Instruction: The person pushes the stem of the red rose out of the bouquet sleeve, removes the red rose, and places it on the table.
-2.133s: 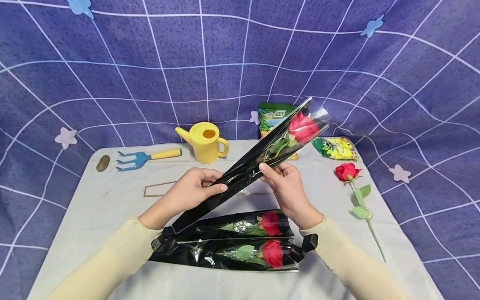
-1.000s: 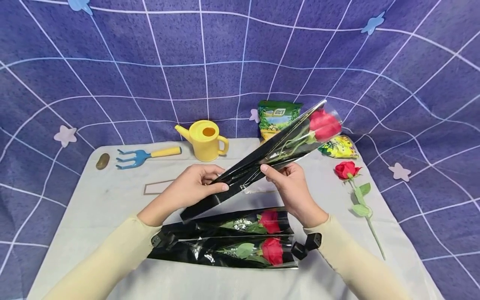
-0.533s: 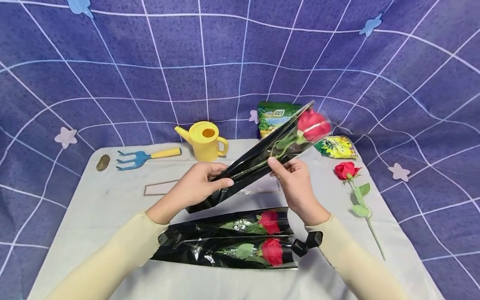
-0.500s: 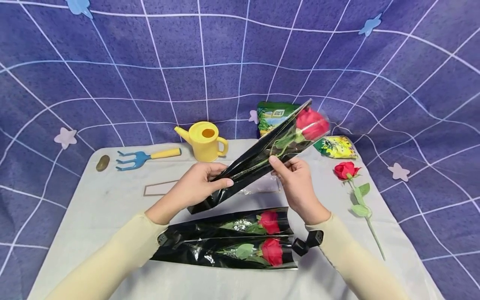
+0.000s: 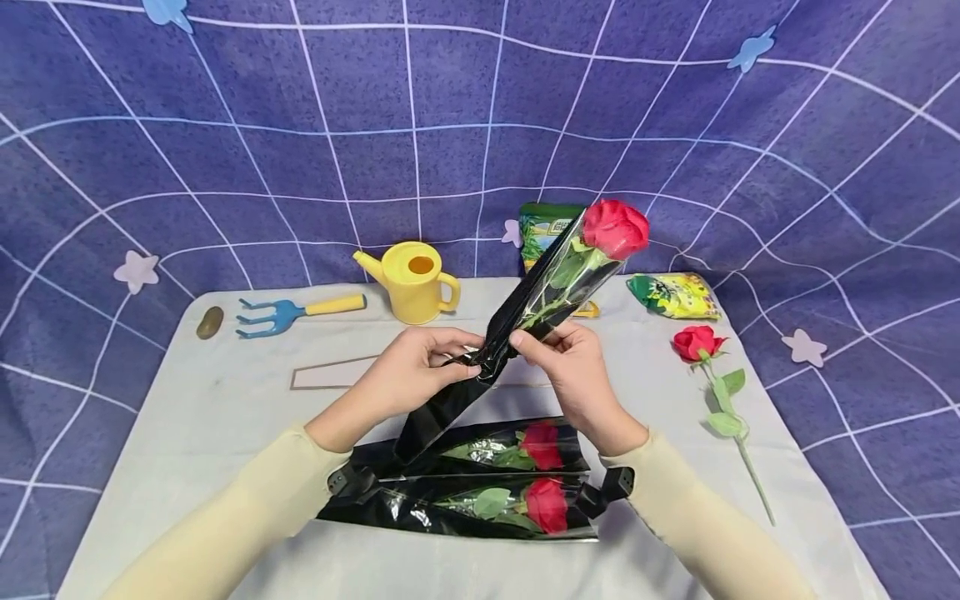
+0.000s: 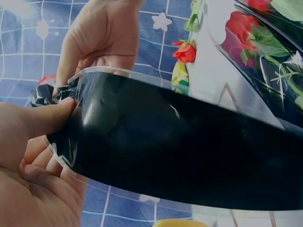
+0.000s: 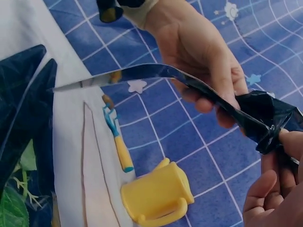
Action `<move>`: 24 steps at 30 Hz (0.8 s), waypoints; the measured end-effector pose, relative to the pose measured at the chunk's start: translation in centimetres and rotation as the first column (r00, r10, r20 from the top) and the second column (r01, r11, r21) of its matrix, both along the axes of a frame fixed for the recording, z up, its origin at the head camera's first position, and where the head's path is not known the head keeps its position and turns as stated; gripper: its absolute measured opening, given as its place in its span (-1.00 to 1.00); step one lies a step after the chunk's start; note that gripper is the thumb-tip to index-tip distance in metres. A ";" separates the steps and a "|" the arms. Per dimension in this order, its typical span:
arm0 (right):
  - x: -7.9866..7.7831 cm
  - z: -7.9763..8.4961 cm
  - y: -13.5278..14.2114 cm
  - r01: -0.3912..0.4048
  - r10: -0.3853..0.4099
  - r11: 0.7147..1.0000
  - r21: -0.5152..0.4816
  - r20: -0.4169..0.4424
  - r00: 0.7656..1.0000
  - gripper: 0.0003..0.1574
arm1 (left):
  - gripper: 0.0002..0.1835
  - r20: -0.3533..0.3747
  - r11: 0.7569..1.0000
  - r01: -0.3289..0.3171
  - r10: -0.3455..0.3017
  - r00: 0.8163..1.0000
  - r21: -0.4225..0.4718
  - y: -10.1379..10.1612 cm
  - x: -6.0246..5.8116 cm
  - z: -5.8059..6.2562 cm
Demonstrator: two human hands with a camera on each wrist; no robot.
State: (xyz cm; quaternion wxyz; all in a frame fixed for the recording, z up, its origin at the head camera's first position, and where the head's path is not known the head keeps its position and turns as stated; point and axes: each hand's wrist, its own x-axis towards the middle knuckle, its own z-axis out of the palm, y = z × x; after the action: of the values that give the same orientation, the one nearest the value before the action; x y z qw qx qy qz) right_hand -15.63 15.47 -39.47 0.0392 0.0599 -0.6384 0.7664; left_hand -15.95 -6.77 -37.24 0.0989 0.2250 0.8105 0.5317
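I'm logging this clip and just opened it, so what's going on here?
A person is handling a red rose in a black wrapper with a clear front, tilted above the table. The left hand and right hand both grip it where the wrapper is bunched below the bloom. Two more wrapped roses lie nearer the person, and an unwrapped rose lies at the right.

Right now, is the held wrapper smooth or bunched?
Bunched midway: the wrapper crumples between the left hand and right hand; its lower end looks smooth.
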 end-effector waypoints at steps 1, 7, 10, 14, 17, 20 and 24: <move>0.1 0.0 0.0 0.001 -0.001 1.000 0.029 -0.001 1.000 -0.84 | -0.70 -0.003 1.000 -0.006 0.006 1.000 0.002 0.1 0.0 0.0; 0.4 -0.2 0.1 -0.010 0.010 0.998 0.063 -0.003 1.000 -0.80 | -0.71 0.001 0.999 -0.013 0.013 1.000 0.042 0.2 -0.2 -0.1; 0.3 -0.1 0.4 -0.007 0.010 0.997 0.077 -0.039 0.999 -0.82 | -0.70 -0.013 0.999 0.000 0.000 1.000 0.034 0.0 -0.3 -0.1; -0.2 0.2 1.0 -0.016 0.019 0.999 0.040 -0.069 0.997 -0.89 | -0.69 -0.016 1.000 0.008 -0.008 1.000 -0.018 -0.7 -0.5 0.1; -0.7 0.6 1.5 -0.033 0.032 0.999 -0.020 -0.044 0.999 -0.94 | -0.66 -0.009 0.995 -0.013 0.012 1.000 -0.095 -1.5 -0.5 0.5; -1.0 1.0 1.9 -0.022 0.021 0.997 -0.080 -0.010 1.000 -0.89 | -0.56 -0.018 0.985 -0.055 0.053 0.998 -0.166 -2.0 -0.6 0.9; -1.1 1.4 2.2 -0.013 0.016 0.994 -0.113 0.029 0.999 -0.78 | -0.50 -0.043 0.978 -0.059 0.051 0.998 -0.199 -2.4 -0.5 1.3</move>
State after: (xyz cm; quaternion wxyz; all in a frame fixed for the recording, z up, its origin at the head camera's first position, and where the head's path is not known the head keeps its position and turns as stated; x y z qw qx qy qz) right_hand -16.74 17.69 -38.07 0.0273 0.0505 -0.5942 0.8023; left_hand -16.45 -9.14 -35.98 0.0911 0.2014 0.8675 0.4457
